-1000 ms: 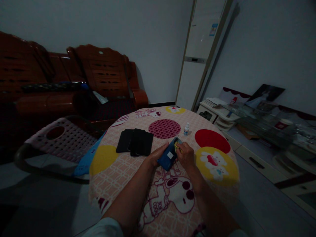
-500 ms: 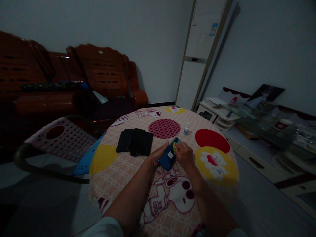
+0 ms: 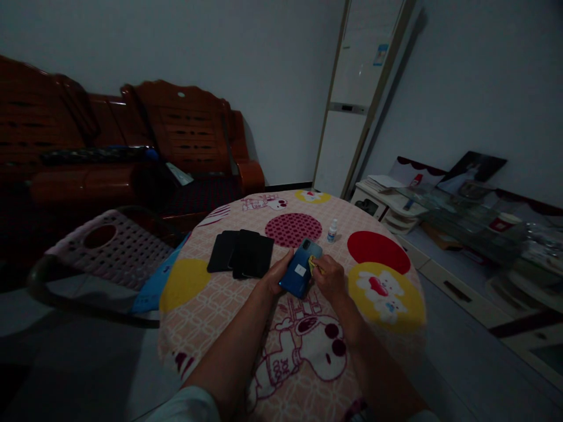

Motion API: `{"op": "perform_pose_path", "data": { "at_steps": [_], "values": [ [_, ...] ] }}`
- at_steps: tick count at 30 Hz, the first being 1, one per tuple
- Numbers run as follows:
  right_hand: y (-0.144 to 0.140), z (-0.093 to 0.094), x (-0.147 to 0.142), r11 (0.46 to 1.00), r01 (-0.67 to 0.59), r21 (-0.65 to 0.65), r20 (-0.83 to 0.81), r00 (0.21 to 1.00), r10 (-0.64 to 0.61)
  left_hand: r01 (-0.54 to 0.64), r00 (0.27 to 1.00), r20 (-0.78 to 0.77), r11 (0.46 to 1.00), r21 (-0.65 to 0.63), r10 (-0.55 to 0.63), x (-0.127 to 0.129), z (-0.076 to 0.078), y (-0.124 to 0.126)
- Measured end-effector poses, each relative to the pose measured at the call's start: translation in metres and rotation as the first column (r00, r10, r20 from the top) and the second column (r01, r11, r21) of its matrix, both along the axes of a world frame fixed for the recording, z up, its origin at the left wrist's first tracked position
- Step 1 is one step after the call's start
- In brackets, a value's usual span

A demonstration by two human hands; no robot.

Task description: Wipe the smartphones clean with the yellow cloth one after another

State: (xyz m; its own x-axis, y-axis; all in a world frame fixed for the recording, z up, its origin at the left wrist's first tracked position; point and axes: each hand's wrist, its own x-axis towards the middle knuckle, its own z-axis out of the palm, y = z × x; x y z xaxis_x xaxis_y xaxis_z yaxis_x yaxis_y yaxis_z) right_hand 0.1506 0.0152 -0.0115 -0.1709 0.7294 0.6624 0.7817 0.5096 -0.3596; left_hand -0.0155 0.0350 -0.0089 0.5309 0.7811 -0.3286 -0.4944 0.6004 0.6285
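Observation:
My left hand point(image 3: 276, 276) grips a blue phone point(image 3: 300, 270) by its left edge, back side up, a small white sticker on it, tilted above the round table point(image 3: 211, 305). My right hand point(image 3: 331, 277) pinches a small yellow cloth point(image 3: 314, 265) against the phone's right edge. A row of dark phones point(image 3: 240, 254) lies flat on the patterned tablecloth just left of my left hand.
A small white bottle point(image 3: 332, 230) stands on the table beyond the phone. A pink plastic chair point(image 3: 105, 246) sits at the left, a wooden sofa point(image 3: 132, 152) behind it. A low white cabinet point(image 3: 387, 205) with clutter and a tall white unit point(image 3: 352, 105) stand at the right.
The blue phone has been lifted and tilted so more of its back shows. My right hand with the yellow cloth stays at its right edge.

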Motion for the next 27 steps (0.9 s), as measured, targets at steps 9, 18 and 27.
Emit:
{"op": "perform_pose_path", "data": {
  "at_steps": [9,18,27],
  "values": [
    [0.011,0.000,0.021,0.986,0.165,-0.015,-0.151,0.975,-0.166,0.256,0.963,0.074,0.965,0.063,-0.261,-0.004,0.006,-0.005],
    [0.005,-0.004,0.005,0.995,-0.101,-0.013,-0.167,0.981,0.097,-0.027,0.999,-0.024,1.000,-0.005,0.027,-0.004,0.002,0.001],
    [0.011,-0.005,0.019,0.985,0.165,-0.046,-0.089,0.982,-0.168,0.225,0.974,0.015,0.974,0.037,-0.226,-0.005,0.005,-0.006]
  ]
}}
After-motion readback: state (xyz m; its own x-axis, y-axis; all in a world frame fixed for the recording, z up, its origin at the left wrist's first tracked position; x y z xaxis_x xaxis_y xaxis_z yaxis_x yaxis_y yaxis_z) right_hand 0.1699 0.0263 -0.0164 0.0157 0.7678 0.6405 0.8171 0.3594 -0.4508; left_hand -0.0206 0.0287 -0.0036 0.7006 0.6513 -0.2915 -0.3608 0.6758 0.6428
